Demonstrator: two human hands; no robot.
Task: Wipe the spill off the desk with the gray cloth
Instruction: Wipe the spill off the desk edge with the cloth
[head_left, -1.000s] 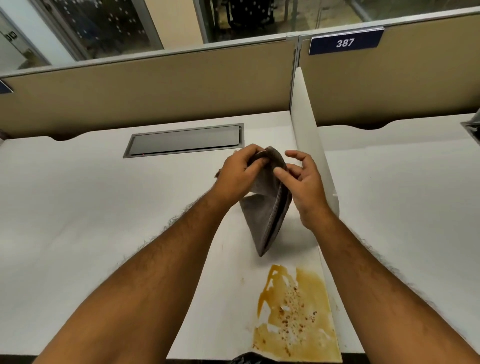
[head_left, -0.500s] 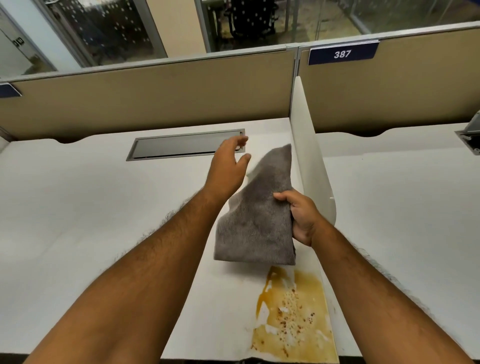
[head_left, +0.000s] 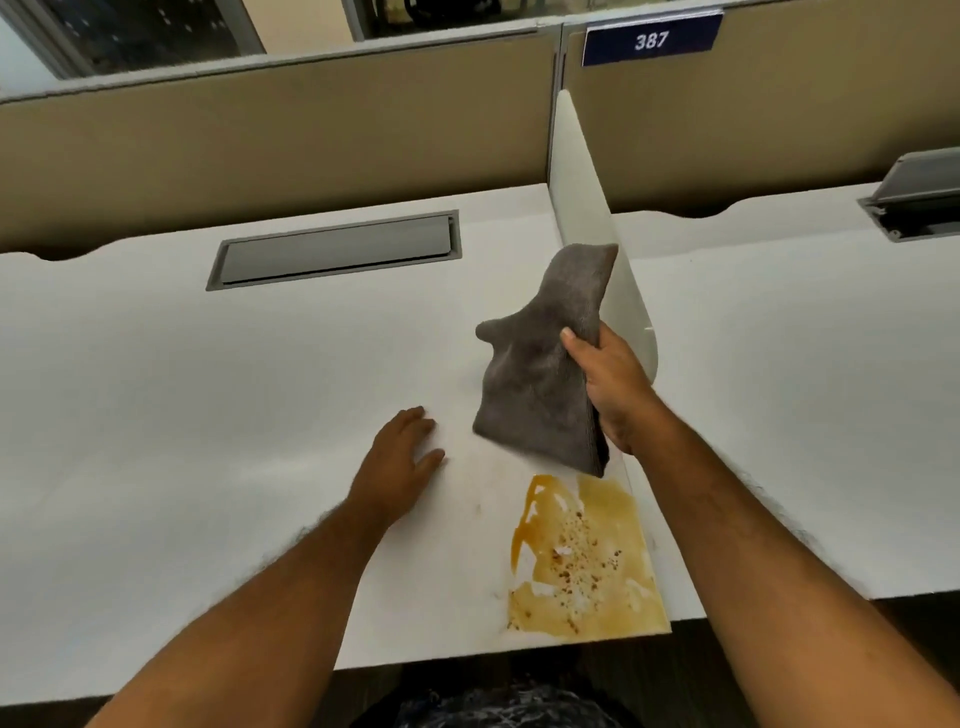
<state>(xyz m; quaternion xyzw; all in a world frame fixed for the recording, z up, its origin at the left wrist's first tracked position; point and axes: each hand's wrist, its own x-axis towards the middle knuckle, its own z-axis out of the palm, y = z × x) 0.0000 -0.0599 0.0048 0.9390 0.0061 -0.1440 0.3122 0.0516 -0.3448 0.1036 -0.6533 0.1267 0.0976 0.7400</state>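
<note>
The gray cloth (head_left: 540, 374) is grasped along one edge by the right hand (head_left: 608, 384) and hangs above the table (head_left: 156, 415), just beyond the far edge of the spill (head_left: 582, 561). It is held loosely bunched, probably so that a broad face can be lowered onto the liquid. The left hand (head_left: 400, 462) is laid flat and released on the table beside the spill, holding nothing, seemingly as a brace. The spill is pooled against the foot of the white divider (head_left: 587, 208) at the table's near edge, untouched, so the wiping is judged not yet begun.
</note>
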